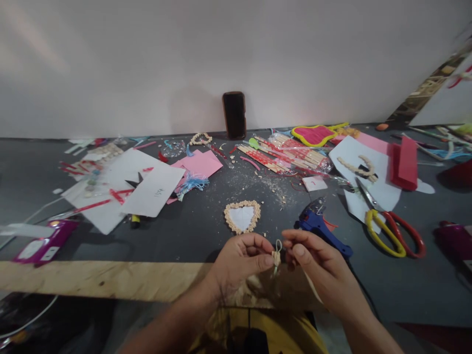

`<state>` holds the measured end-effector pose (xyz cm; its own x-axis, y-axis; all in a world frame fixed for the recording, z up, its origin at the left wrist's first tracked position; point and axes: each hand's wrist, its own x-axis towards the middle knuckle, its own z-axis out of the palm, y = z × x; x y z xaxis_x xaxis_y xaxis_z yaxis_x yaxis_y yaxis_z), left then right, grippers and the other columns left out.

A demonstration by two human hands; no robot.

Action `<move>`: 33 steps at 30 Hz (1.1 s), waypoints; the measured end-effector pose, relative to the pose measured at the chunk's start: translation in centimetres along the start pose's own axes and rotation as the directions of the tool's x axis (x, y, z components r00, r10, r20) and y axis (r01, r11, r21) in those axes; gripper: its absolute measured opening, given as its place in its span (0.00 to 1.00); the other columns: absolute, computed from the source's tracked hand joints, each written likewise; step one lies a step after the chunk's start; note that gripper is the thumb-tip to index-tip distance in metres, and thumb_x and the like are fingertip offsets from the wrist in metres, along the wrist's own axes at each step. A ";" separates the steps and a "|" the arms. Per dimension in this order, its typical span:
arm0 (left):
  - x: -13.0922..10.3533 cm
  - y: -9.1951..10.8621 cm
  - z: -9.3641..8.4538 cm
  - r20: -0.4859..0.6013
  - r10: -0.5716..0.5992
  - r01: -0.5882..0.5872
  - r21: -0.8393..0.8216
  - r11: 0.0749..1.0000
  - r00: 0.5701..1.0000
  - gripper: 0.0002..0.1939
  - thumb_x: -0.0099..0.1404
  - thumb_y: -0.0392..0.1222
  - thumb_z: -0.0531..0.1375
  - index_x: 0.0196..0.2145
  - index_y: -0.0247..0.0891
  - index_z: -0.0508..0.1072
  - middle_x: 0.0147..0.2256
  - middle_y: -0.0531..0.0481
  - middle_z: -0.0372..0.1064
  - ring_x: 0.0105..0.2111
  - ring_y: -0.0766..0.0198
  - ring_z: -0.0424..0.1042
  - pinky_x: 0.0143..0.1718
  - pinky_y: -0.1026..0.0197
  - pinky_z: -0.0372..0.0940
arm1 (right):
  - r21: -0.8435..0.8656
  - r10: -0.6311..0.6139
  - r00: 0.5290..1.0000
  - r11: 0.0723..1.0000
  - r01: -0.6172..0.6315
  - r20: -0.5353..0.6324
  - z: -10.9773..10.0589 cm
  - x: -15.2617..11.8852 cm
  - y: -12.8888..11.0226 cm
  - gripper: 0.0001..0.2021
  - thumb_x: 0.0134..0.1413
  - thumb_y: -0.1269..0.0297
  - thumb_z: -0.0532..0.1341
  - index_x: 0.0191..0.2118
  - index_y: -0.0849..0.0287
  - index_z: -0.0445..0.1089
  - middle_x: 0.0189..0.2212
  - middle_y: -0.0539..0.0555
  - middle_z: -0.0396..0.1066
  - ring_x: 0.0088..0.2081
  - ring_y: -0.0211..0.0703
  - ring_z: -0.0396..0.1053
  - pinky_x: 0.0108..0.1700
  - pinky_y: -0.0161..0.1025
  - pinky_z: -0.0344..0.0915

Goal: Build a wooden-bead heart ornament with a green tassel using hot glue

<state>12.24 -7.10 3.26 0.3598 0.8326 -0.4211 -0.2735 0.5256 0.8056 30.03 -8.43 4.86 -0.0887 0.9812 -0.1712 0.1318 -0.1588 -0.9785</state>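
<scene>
Between the thumb and forefinger of my left hand [245,255] is a small beige piece [276,258], too small to identify. A thin pale cord loop [279,244] rises from its top, and a short light end hangs below. Just to the right, my right hand [319,263] has its thumb and fingers drawn together beside the loop; whatever they hold is hidden. Beyond my left hand, a heart-shaped frame [225,216] of small beige pieces lies flat around a white centre. A blue glue gun [324,233] rests beyond my right hand.
Scissors [391,233] with yellow and red handles lie at right, near red folded paper [403,164]. A phone [234,115] leans against the back wall. White sheets [151,191], pink paper [202,164], a blue tassel [193,184] and wrapped chopsticks [265,160] cover the far table. Crumbs are scattered mid-table.
</scene>
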 end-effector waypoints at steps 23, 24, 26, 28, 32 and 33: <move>-0.6 0.1 -0.8 0.145 -0.040 0.058 -0.124 0.991 0.989 0.17 0.44 0.42 0.73 0.29 0.31 0.73 0.26 0.50 0.73 0.26 0.70 0.70 0.31 0.68 0.62 | -0.067 0.055 0.973 0.997 -0.041 0.224 1.9 1.6 -1.6 0.14 0.50 0.52 0.63 0.27 0.59 0.68 0.19 0.46 0.65 0.22 0.31 0.61 0.25 0.30 0.58; -0.6 0.1 -0.9 0.146 -0.042 0.059 -0.116 0.991 0.988 0.17 0.44 0.42 0.73 0.29 0.31 0.73 0.26 0.50 0.73 0.26 0.70 0.70 0.31 0.67 0.62 | -0.058 0.054 0.972 0.997 -0.042 0.227 1.9 1.6 -1.6 0.15 0.50 0.52 0.63 0.27 0.59 0.68 0.19 0.46 0.64 0.22 0.31 0.61 0.24 0.30 0.58; -0.7 0.2 -1.0 0.154 -0.041 0.057 -0.104 0.993 0.987 0.17 0.44 0.42 0.73 0.29 0.31 0.73 0.26 0.50 0.73 0.26 0.70 0.70 0.31 0.68 0.62 | -0.032 0.048 0.976 0.999 -0.042 0.214 1.9 1.6 -1.5 0.15 0.51 0.51 0.62 0.27 0.59 0.67 0.19 0.46 0.64 0.22 0.32 0.61 0.24 0.30 0.59; -0.8 0.2 -1.1 0.168 -0.040 0.057 -0.097 0.994 0.985 0.17 0.45 0.42 0.73 0.29 0.32 0.73 0.26 0.50 0.73 0.26 0.70 0.70 0.31 0.68 0.62 | 0.007 0.028 0.985 1.000 -0.030 0.168 1.9 1.7 -1.2 0.16 0.53 0.49 0.60 0.29 0.59 0.68 0.20 0.47 0.64 0.22 0.32 0.62 0.25 0.31 0.60; -0.9 0.3 -1.4 0.179 -0.044 0.064 -0.110 0.992 0.983 0.18 0.45 0.44 0.73 0.30 0.32 0.73 0.27 0.49 0.74 0.27 0.69 0.71 0.33 0.67 0.63 | 0.071 0.027 0.984 0.997 -0.040 0.177 1.6 1.5 -0.8 0.16 0.54 0.50 0.59 0.40 0.58 0.70 0.27 0.50 0.67 0.26 0.33 0.64 0.28 0.32 0.63; -0.9 0.3 -1.5 0.177 -0.037 0.056 -0.106 0.993 0.984 0.18 0.45 0.44 0.73 0.30 0.32 0.73 0.27 0.49 0.73 0.27 0.69 0.71 0.34 0.66 0.63 | 0.067 0.029 0.976 0.997 -0.044 0.217 1.6 1.5 -0.7 0.16 0.54 0.51 0.60 0.41 0.58 0.70 0.28 0.50 0.68 0.26 0.33 0.64 0.28 0.32 0.63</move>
<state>10.48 -7.40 3.27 0.5218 0.7686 -0.3700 -0.3460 0.5871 0.7318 28.22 -7.02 5.09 -0.2970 0.9291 -0.2203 0.0691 -0.2092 -0.9754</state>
